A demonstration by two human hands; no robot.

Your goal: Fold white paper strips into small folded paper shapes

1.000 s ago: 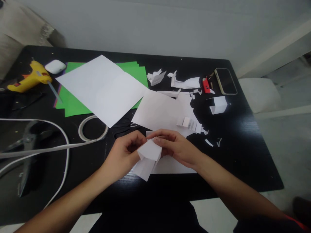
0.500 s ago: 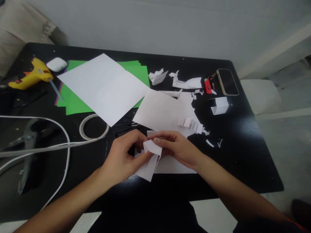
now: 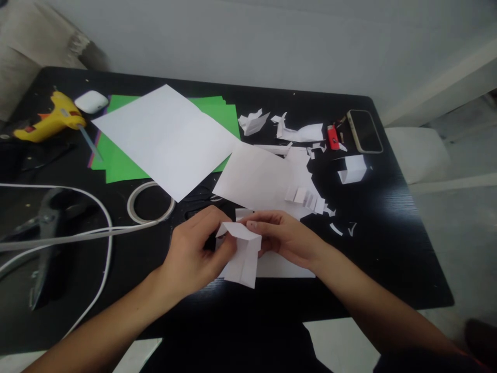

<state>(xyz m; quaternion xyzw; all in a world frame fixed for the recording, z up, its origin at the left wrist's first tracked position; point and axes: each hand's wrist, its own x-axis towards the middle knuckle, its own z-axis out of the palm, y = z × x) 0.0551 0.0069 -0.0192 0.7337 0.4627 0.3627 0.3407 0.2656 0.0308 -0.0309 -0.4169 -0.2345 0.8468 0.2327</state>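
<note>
A small folded piece of white paper is held up between both hands near the front of the black table. My left hand pinches its left side, the thumb lying across the front of a fold. On the right, my right hand grips the upper right corner between thumb and fingers; some of its fingertips are hidden behind the paper. Beneath the hands lies a flat white sheet. Just beyond them are another white sheet and a pleated paper strip.
A large white sheet covers green paper. At left are a yellow glue gun, a white case, a white cable and a tape roll. Paper scraps, a red lighter and a phone sit at right.
The folded paper has turned in my hands, so its lower flap now faces me more broadly and hangs further right. Both hands keep hold with small finger shifts.
</note>
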